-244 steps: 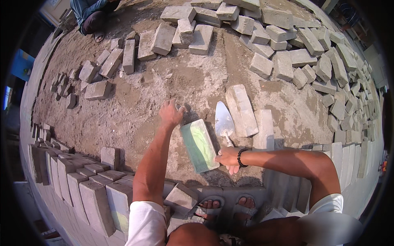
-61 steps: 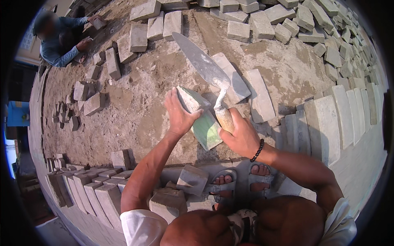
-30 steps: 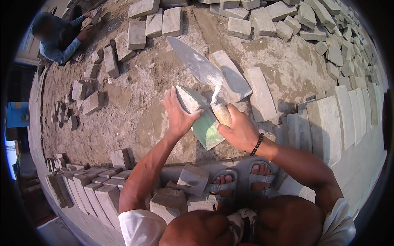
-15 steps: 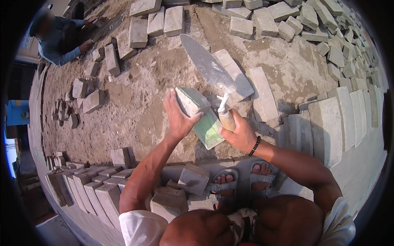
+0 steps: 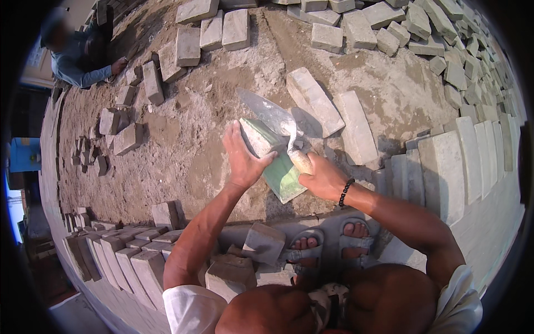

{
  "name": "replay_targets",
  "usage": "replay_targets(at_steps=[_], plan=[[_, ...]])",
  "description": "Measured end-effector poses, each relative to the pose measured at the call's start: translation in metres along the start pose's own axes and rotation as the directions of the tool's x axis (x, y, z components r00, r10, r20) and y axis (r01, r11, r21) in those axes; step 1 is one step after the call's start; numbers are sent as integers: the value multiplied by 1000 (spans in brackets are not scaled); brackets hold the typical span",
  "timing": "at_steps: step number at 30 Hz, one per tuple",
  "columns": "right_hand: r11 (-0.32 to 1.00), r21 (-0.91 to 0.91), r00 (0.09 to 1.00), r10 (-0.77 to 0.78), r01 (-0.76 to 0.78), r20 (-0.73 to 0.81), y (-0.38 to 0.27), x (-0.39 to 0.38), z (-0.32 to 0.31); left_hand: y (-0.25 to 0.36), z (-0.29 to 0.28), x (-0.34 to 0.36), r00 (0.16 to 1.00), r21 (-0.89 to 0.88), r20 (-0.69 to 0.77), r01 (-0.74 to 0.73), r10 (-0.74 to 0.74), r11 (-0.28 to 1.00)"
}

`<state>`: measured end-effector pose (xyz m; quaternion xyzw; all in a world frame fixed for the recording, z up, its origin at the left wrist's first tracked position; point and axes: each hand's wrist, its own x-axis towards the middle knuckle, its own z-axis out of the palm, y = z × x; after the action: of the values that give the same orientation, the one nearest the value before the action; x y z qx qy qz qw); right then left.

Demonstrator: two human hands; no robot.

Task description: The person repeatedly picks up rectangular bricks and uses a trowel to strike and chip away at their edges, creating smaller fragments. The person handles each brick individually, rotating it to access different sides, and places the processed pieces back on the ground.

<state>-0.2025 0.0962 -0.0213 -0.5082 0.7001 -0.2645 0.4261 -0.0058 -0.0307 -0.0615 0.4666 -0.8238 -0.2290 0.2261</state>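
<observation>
Across the sandy bed (image 5: 183, 145) strewn with loose pavers (image 5: 356, 119), a green-faced paver (image 5: 275, 161) sits at frame centre, the left hand (image 5: 242, 158) grasping its near end while right hand (image 5: 322, 178) fingers clench a trowel (image 5: 272, 117).

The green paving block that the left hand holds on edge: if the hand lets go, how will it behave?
The green block stands tilted on a narrow edge on loose sand, propped by the left hand, so it would probably tip flat. It looks thick and solid like the grey blocks nearby, so likely heavy, stiff, and unlikely to roll.
</observation>
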Motion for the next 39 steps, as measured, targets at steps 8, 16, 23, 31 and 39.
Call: replay_targets(at_steps=[8,16,23,31,39], plan=[[998,42,999,-39,38,16,3,-3,1,1,4,2,998,-36,-27,-53,52,998],[959,186,964,-175,212,-200,-27,-17,-4,-1,0,-2,997,-30,-43,-58,57,998],[999,22,998,-44,45,-39,-30,-2,-10,-3,-2,-3,999,-32,-27,-27,26,999],[982,-156,992,119,-111,41,11,5,-2,-2,1,0,1000,-57,-9,-16,15,998],[987,149,995,-54,67,-87,3,-18,3,1,6,-2,1000,-47,-13,-25,24,999]])
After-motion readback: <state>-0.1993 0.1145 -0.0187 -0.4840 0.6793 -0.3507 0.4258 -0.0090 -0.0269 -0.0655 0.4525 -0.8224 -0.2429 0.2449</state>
